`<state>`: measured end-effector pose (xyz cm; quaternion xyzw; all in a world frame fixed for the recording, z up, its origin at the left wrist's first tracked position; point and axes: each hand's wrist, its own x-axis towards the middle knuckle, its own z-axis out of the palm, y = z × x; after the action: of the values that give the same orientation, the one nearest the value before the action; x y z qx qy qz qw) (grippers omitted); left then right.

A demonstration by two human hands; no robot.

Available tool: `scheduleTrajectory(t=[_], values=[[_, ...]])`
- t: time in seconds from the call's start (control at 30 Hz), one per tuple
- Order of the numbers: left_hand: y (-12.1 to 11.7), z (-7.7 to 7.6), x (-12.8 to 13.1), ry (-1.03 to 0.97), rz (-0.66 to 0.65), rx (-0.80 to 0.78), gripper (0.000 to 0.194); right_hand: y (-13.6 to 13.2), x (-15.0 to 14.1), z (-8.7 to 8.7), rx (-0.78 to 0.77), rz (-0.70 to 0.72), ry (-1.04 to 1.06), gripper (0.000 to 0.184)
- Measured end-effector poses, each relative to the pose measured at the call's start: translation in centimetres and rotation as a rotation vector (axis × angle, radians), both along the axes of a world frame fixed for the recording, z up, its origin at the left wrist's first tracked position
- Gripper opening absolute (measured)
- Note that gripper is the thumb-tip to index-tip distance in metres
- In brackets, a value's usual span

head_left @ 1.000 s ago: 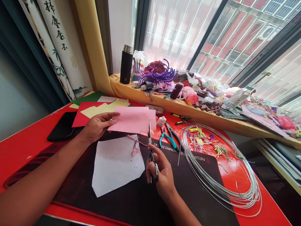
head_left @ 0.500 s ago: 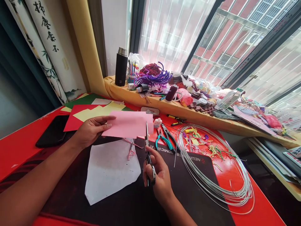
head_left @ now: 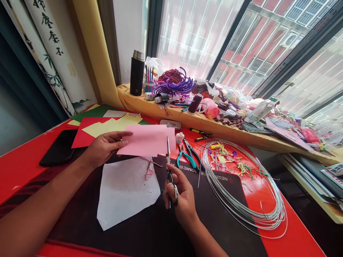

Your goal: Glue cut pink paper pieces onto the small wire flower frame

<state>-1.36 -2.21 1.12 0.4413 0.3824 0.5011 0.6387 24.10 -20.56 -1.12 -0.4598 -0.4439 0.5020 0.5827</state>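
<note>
Between the thumb and fingers of my left hand is the left end of a pink sheet of paper, held above the mat. My right hand grips a pair of scissors by the handles, blades pointing up and lying at the sheet's right part. A strip of the pink paper shows to the right of the blades. Below the sheet, a white piece of paper lies on the dark mat, with a small twisted pink wire piece at its top edge.
Right of the scissors lie teal-handled pliers and a large coil of silver wire around coloured scraps. A small white bottle stands behind. Coloured paper sheets and a black phone are at left. Craft supplies crowd the windowsill.
The scissors have shifted slightly right along the pink sheet, and its right edge now sits a little further right. Both hands keep their grip. The camera view has moved slightly.
</note>
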Motion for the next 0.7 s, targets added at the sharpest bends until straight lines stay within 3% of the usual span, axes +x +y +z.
scheduleTrajectory(t=[0.7], values=[[-0.08,0.1,-0.22,0.01,-0.013,-0.008,0.05,-0.06,-0.15,-0.38,0.012,-0.005,0.016,0.049]])
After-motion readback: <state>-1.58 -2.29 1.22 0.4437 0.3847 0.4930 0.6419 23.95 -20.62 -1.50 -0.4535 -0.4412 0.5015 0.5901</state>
